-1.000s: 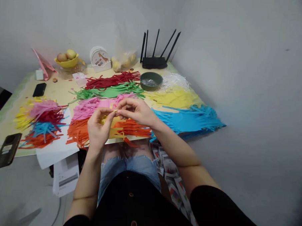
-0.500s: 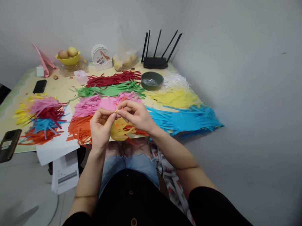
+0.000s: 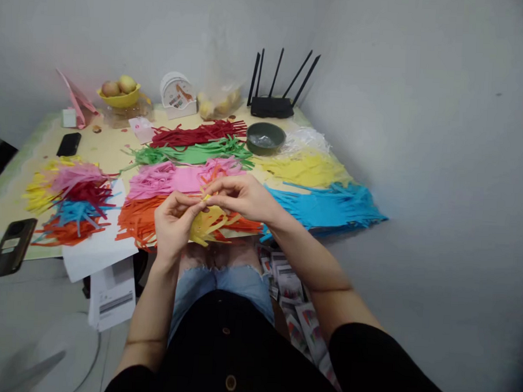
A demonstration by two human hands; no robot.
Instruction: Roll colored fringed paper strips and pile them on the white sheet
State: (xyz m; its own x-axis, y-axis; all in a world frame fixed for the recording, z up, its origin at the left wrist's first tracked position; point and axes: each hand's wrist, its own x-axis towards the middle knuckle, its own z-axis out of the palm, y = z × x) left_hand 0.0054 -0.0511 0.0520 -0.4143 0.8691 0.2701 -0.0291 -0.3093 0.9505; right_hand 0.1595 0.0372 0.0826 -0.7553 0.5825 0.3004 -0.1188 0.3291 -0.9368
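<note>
Fingertips nearly meeting, a person's left hand (image 3: 173,222) and right hand (image 3: 246,196) pinch a small yellow piece (image 3: 206,197) above orange fringe (image 3: 137,216) along the table's (image 3: 105,147) near edge.

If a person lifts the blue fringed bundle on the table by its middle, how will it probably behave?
The blue fringed bundle would probably droop at its ends, where narrow strips already bend and splay. It is likely light, looking like thin sheets. Its overlapping strips may tangle.
</note>
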